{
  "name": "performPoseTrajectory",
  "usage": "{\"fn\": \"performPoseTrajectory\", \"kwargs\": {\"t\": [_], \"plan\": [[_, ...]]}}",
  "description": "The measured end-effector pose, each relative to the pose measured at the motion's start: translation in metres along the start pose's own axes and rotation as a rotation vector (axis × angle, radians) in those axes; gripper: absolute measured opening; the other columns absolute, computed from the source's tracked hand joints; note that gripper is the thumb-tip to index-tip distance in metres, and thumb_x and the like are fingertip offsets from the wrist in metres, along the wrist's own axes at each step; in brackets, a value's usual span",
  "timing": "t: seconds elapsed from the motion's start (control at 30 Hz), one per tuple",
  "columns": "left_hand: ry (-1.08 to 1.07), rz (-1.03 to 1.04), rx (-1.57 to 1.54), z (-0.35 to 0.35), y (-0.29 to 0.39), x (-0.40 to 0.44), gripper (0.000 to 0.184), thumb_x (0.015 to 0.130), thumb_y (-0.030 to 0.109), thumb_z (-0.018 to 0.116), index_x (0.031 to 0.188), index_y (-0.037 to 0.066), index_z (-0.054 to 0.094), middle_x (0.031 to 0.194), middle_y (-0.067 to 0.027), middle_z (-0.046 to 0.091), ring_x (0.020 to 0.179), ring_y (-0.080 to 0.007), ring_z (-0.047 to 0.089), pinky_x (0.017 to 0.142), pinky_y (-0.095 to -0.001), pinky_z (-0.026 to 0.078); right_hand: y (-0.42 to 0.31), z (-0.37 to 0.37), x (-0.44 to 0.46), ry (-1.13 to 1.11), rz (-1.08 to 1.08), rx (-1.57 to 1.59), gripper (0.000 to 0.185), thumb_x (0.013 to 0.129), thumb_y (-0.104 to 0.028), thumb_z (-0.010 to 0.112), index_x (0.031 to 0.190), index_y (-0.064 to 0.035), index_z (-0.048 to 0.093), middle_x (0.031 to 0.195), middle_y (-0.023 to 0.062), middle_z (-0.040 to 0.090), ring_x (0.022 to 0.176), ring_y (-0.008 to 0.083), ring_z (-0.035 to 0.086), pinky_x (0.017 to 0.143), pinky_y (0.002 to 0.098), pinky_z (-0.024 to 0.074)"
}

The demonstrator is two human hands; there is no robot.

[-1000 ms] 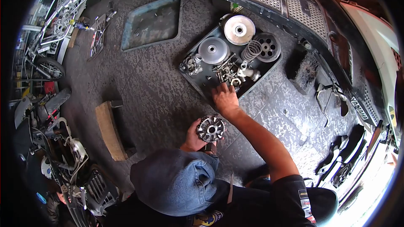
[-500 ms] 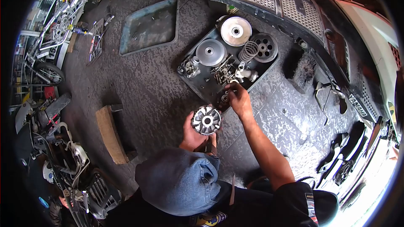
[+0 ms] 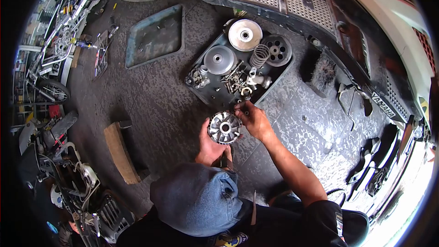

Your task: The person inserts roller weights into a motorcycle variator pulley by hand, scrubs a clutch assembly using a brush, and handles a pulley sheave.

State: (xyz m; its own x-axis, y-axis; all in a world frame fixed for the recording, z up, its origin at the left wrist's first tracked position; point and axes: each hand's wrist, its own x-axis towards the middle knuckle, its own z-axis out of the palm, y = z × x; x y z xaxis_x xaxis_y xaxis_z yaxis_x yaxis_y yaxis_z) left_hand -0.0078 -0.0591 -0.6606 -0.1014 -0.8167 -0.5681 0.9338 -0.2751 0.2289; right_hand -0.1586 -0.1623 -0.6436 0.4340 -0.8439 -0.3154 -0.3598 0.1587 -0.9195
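Note:
My left hand (image 3: 209, 148) is wrapped round a scooter variator (image 3: 225, 138), a round metal housing with radial ramps and a central hole, its open side facing up. My right hand (image 3: 255, 121) is at the variator's right rim with thumb and fingers pinched together; whatever lies between them is too small to make out. Just beyond, a tray (image 3: 206, 96) carries metal parts: a silver pulley disc (image 3: 218, 60), a paler round clutch bell (image 3: 245, 35), a coil spring (image 3: 260, 56), a dark disc with holes (image 3: 278, 50) and a pile of bolts (image 3: 234, 78).
A second shallow tray (image 3: 131, 48) with a few small bits lies at the back left. A wooden block (image 3: 120, 153) rests on the floor to the left. Along the right stands a scooter body (image 3: 384, 105); motorcycle parts (image 3: 77, 183) crowd the left edge.
My right hand has drawn back from the tray's near corner to the variator's right rim, fingers still pinched. The variator stays in my left hand. The whole view has shifted slightly.

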Motion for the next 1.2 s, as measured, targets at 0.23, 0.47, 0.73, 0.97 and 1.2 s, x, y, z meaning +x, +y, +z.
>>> {"fn": "performPoseTrajectory", "kwargs": {"t": [0.23, 0.47, 0.73, 0.97, 1.2], "plan": [[0.103, -0.019, 0.043, 0.001, -0.003, 0.003, 0.057, 0.093, 0.05, 0.037, 0.128, 0.007, 0.051, 0.124, -0.0123, 0.057, 0.113, -0.0311, 0.055, 0.094, -0.0596, 0.043, 0.007, -0.009, -0.011, -0.116, -0.286, -0.188, 0.022, 0.082, -0.01, 0.066, 0.1, -0.0019, 0.056, 0.093, 0.0172, 0.064, 0.089, 0.0387, 0.063, 0.076, 0.0434, 0.0502], [0.033, -0.107, 0.04, 0.0, -0.007, 0.002, 0.06, 0.093, 0.053, 0.031, 0.13, 0.009, 0.049, 0.123, -0.0141, 0.058, 0.109, -0.0339, 0.057, 0.089, -0.0607, 0.045, 0.029, -0.013, -0.006, -0.143, -0.459, -0.334, 0.03, 0.078, -0.015, 0.069, 0.104, -0.0043, 0.061, 0.1, 0.0153, 0.057, 0.092, 0.0371, 0.059, 0.078, 0.0423, 0.05], [-0.047, -0.075, 0.025, -0.009, -0.008, -0.002, 0.062, 0.093, 0.053, 0.029, 0.134, 0.01, 0.044, 0.126, -0.0145, 0.055, 0.112, -0.0346, 0.055, 0.088, -0.0596, 0.045, 0.019, -0.013, -0.016, -0.205, -0.303, -0.031, 0.03, 0.077, -0.002, 0.063, 0.106, -0.0061, 0.059, 0.096, 0.0123, 0.062, 0.091, 0.0298, 0.062, 0.079, 0.0382, 0.0499], [-0.06, 0.012, -0.064, -0.007, 0.005, 0.002, 0.065, 0.092, 0.055, 0.03, 0.138, 0.01, 0.04, 0.133, -0.0166, 0.05, 0.12, -0.0388, 0.049, 0.095, -0.0601, 0.041, 0.005, -0.011, -0.013, -0.007, -0.065, 0.015, 0.025, 0.082, 0.005, 0.054, 0.105, -0.0036, 0.053, 0.082, 0.0131, 0.064, 0.068, 0.0246, 0.065, 0.061, 0.0363, 0.0508], [0.127, 0.076, -0.062, -0.002, 0.001, 0.001, 0.061, 0.093, 0.052, 0.031, 0.132, 0.009, 0.048, 0.125, -0.0119, 0.057, 0.112, -0.0276, 0.055, 0.093, -0.0476, 0.045, -0.003, 0.009, -0.027, -0.059, -0.276, -0.179, 0.022, 0.082, -0.011, 0.066, 0.1, -0.0031, 0.055, 0.086, 0.0175, 0.064, 0.077, 0.0371, 0.064, 0.065, 0.0441, 0.0508]]}}
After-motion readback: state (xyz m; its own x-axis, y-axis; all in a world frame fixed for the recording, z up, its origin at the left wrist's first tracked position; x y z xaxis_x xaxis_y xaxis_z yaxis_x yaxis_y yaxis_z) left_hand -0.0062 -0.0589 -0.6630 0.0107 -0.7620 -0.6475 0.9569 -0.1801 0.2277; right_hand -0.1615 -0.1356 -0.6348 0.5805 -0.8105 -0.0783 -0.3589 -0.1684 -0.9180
